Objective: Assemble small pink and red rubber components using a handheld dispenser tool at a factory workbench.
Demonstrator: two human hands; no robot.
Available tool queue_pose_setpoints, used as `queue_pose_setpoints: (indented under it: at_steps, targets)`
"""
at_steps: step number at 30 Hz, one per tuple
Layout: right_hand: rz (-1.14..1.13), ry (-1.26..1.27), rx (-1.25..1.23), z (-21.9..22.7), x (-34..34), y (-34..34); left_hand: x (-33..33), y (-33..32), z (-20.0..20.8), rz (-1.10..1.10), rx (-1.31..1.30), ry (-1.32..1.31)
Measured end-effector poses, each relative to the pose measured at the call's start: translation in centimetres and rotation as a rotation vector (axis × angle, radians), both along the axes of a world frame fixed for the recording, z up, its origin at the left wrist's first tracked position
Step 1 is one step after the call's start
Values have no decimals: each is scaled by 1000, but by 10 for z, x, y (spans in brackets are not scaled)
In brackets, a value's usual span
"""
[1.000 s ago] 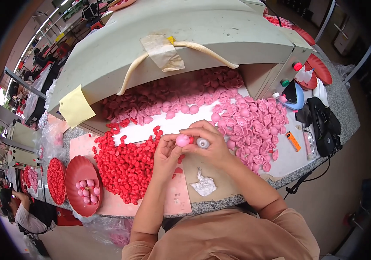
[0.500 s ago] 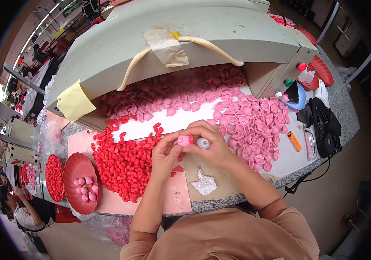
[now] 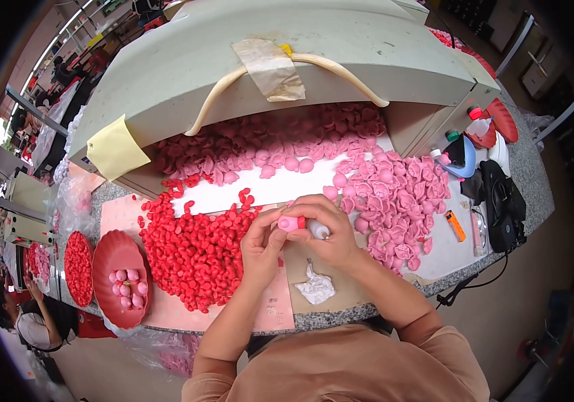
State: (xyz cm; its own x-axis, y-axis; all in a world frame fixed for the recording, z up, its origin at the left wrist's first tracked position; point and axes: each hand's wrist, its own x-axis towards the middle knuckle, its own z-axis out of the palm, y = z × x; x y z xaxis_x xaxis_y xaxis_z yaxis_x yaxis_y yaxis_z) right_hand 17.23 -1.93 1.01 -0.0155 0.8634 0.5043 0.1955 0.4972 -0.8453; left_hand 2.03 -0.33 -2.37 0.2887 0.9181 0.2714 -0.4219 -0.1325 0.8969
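Note:
My left hand [image 3: 258, 249] pinches a pink rounded plastic piece [image 3: 288, 224] between thumb and fingers. Against the pink piece's right end sits a small red piece [image 3: 302, 222], touched by the fingertips of my right hand [image 3: 338, 242]. That same hand also holds a small whitish squeeze bottle [image 3: 318, 230] in its curled fingers, its tip pointing to the right. Just left of my hands lies a large heap of small red pieces [image 3: 196, 258]. Right of them spreads a pile of pink petal-shaped pieces [image 3: 394, 201].
A grey-green machine housing [image 3: 347, 47] arches over more pink pieces [image 3: 267, 157]. A red scalloped tray [image 3: 107, 298] holds several pink pieces, beside a tray of red ones [image 3: 78, 268]. Crumpled tissue [image 3: 316, 287], an orange lighter [image 3: 455, 226] and a black bag [image 3: 503, 204] lie rightward.
The bottle in my right hand has tipped from facing me to pointing right. The pink piece has turned, showing more of its side, with the red piece at its right end.

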Motion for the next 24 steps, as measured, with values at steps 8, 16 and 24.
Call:
queue_pose_setpoints:
  at_steps: [8, 16, 24]
  targets:
    - [-12, -11, 4, 1, 0, -1, -1, -1, -3, 8, 12, 18]
    - [-25, 75, -143, -4, -3, 0, 10, -3, -3, 7, -175, -90]
    - [56, 96, -97, -10, 1, 4, 5, 1, 2, 56, -141, -40]
